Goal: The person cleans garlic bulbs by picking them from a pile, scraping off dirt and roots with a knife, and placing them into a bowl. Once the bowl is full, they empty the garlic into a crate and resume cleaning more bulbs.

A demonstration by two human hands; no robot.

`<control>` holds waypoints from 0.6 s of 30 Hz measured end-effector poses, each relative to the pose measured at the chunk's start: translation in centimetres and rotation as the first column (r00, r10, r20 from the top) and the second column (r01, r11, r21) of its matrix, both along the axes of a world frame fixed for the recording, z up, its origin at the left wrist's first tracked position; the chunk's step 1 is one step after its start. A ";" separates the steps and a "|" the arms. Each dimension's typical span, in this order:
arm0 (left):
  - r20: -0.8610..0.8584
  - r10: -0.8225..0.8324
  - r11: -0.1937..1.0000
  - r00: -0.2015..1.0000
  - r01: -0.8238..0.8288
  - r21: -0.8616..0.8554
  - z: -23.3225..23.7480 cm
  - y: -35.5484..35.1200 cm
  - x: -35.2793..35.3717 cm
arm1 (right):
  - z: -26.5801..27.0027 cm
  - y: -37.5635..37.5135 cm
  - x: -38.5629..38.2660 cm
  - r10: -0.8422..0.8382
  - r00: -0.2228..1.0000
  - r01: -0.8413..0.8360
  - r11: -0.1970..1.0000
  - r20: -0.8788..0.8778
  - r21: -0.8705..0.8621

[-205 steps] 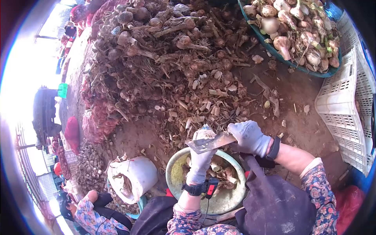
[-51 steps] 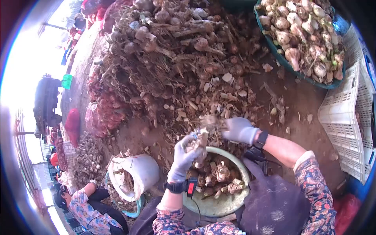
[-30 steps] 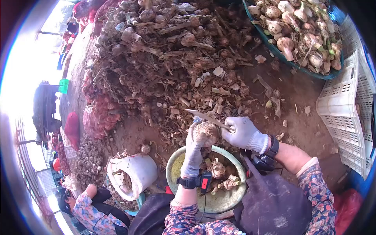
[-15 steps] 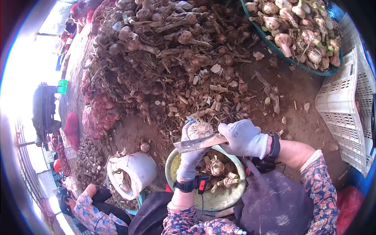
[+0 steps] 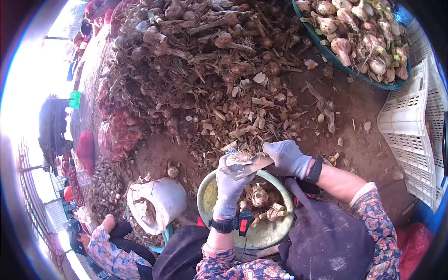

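My left hand [image 5: 229, 190], in a pale work glove, is closed around a garlic bulb [image 5: 239, 157] with its dry, frayed roots turned up. In my right hand [image 5: 285, 158], also gloved, is a knife with a broad, dirt-marked blade [image 5: 249, 168]. The blade lies across the near side of the bulb, at the roots, just above the left hand's fingers. Its handle is hidden by the right fingers. Below both hands, a round pale-green basin [image 5: 203, 198] holds several garlic bulbs [image 5: 260, 197] with cut stems.
A large heap of stemmed garlic [image 5: 186, 60] rises ahead, with cut scraps [image 5: 256, 114] along its near side. A teal basket [image 5: 322, 45] of trimmed bulbs stands upper right beside white plastic crates [image 5: 403, 116]. Left of the basin are a white bucket [image 5: 170, 200] and another person [image 5: 109, 247].
The knife has shifted right and its blade now sits closer over the root end. My right hand has turned slightly, and the bulb's roots are less spread to view.
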State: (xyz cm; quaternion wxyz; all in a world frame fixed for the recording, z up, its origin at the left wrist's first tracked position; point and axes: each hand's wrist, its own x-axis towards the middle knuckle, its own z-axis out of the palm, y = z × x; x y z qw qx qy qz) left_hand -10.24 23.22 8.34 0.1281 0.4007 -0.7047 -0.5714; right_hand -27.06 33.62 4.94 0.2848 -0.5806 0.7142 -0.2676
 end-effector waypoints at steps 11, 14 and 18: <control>-0.200 0.133 0.931 0.971 -0.053 0.361 4.8 0.1 1.8 | 0.7 2.2 -3.5 -0.445 0.893 0.447 0.894 -0.057 0.028; -0.103 -0.013 0.984 0.995 0.031 0.175 3.7 -0.5 1.6 | 3.5 1.5 0.3 -0.196 0.979 0.202 0.963 0.051 -0.176; -0.128 -0.025 0.852 0.991 0.088 0.516 4.2 -0.5 2.6 | -2.0 -1.7 -1.9 -0.266 0.945 0.309 0.917 -0.190 0.252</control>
